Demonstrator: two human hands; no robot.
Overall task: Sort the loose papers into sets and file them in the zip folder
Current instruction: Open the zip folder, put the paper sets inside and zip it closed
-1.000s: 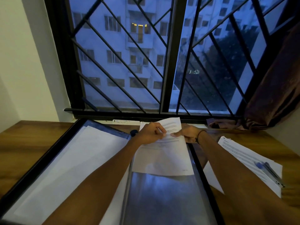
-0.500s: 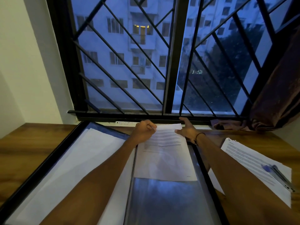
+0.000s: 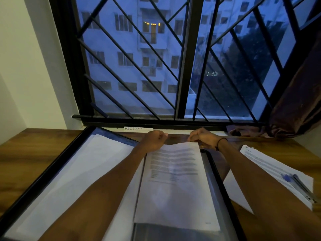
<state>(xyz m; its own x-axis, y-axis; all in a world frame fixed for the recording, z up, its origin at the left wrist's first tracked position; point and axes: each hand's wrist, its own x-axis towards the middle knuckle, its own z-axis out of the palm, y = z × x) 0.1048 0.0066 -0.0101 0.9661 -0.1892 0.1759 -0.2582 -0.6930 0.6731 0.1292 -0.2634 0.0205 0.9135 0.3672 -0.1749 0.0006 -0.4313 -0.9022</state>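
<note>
A black zip folder [image 3: 52, 171] lies open on the wooden desk. Its left half holds a stack of white papers [image 3: 83, 171]. Its right half is a shiny clear pocket [image 3: 213, 180]. A printed sheet [image 3: 175, 188] lies lengthwise on that right half. My left hand [image 3: 154, 140] is curled at the sheet's top left corner. My right hand [image 3: 203, 137], a dark band on its wrist, pinches at the top right corner. Both hands are at the folder's far edge, near the window sill. Whether the fingers also grip the pocket's edge is unclear.
To the right lies a pile of printed papers [image 3: 271, 171] with a blue pen [image 3: 297, 183] on top. A small white strip [image 3: 137, 128] rests on the sill. The barred window [image 3: 184, 66] rises behind the desk, with a dark curtain [image 3: 295, 110] at right.
The printed sheet was lifted at its far end; it now lies flat and further toward me on the folder's right half. Both hands have curled at its top edge.
</note>
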